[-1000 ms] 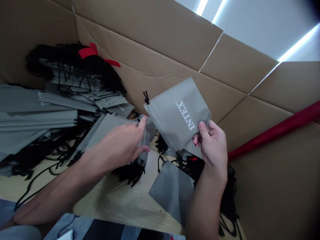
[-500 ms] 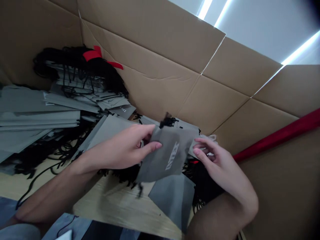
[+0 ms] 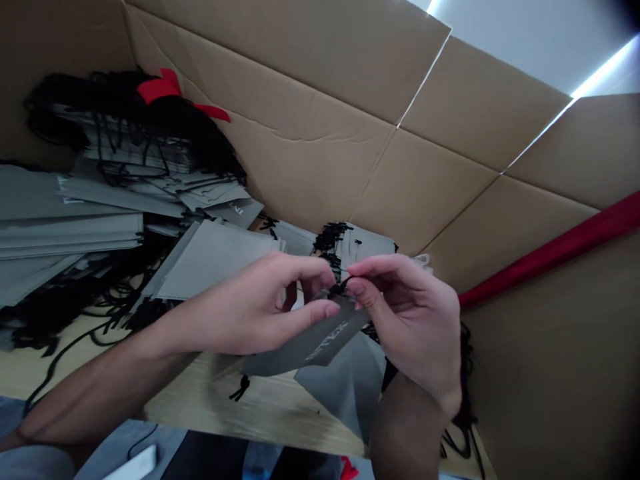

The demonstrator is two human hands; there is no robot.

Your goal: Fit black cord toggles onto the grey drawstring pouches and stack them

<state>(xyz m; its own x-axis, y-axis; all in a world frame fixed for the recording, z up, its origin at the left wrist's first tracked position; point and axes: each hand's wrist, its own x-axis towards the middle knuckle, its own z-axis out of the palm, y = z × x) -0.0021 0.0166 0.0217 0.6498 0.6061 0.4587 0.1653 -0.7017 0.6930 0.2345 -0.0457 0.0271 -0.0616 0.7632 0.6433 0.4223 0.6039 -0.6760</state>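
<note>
A grey drawstring pouch [image 3: 305, 347] printed with INTEX hangs tilted between my hands over the table. My left hand [image 3: 280, 303] grips its upper edge, thumb on the printed face and fingers behind. My right hand [image 3: 407, 313] pinches the black cord [image 3: 341, 287] at the pouch's top corner between thumb and forefinger. Another black cord end [image 3: 241, 388] dangles from the lower left corner. Below my right hand another grey pouch [image 3: 345, 383] lies flat on the wooden table [image 3: 210, 400].
Stacked grey pouches [image 3: 210, 257] lie to the left, beside a heap of black cords [image 3: 200, 143] with a red strip [image 3: 160, 88]. More pouches [image 3: 367, 243] lie behind my hands. Cardboard walls [image 3: 300, 80] enclose the back and right. A dark red band [image 3: 550, 250] crosses the right wall.
My right hand has moved left from the pouch's side and now pinches the cord at its top. The pouch has tipped and dropped slightly. The view has shifted a little.
</note>
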